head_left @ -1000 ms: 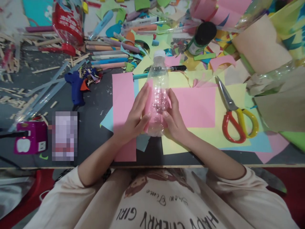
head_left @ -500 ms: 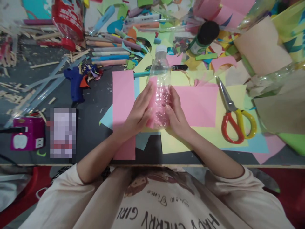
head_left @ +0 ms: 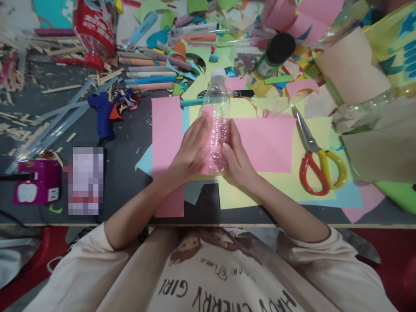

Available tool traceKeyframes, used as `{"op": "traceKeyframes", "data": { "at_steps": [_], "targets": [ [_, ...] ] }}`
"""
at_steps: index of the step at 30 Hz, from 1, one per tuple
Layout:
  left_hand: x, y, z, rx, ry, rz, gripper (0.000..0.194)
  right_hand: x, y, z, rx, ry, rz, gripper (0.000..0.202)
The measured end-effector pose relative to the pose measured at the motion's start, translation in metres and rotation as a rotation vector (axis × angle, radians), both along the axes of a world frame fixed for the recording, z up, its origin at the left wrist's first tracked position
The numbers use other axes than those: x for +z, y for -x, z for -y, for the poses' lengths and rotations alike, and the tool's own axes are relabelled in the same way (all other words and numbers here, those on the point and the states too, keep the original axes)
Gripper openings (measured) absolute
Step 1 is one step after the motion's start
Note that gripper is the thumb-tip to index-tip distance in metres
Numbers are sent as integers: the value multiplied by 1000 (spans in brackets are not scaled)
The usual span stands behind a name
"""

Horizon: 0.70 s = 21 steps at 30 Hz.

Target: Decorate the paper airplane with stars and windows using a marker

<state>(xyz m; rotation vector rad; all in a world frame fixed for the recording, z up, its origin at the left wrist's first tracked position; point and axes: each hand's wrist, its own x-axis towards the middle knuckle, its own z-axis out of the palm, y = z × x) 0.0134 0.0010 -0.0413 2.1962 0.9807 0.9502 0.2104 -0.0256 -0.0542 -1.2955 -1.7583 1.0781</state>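
Note:
A clear plastic bottle with a white cap lies between my two hands, its cap pointing away from me. My left hand presses a piece of pink paper against the bottle's left side. On the right side, my right hand holds the bottle, its thumb on the plastic. Beneath and around the bottle are a pink sheet and a yellow sheet. A pink strip lies partly under my left forearm.
Scissors with red and yellow handles lie at the right. At the left are a blue glue gun, a phone and a purple box. Markers, a red-labelled bottle, a black-capped bottle and paper scraps fill the back.
My left hand's fingers have shifted slightly over the pink paper, and its thumb lies flatter. The bottle appears a little further left in view. Both hands remain on it.

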Motion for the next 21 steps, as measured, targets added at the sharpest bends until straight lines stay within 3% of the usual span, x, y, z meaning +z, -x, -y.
{"op": "traceKeyframes", "data": {
  "at_steps": [9,13,16,21],
  "targets": [
    [4,1,0,-47,13,-67,63,9,-5,-2,43,31,20,79],
    [6,4,-2,-29,33,-58,66,11,-9,-10,34,-127,85,79],
    [8,5,-3,-9,73,-37,66,14,-9,-15,15,-305,141,66],
    [9,2,-6,-27,90,10,70,23,-9,-16,48,-311,234,49]
  ]
}}
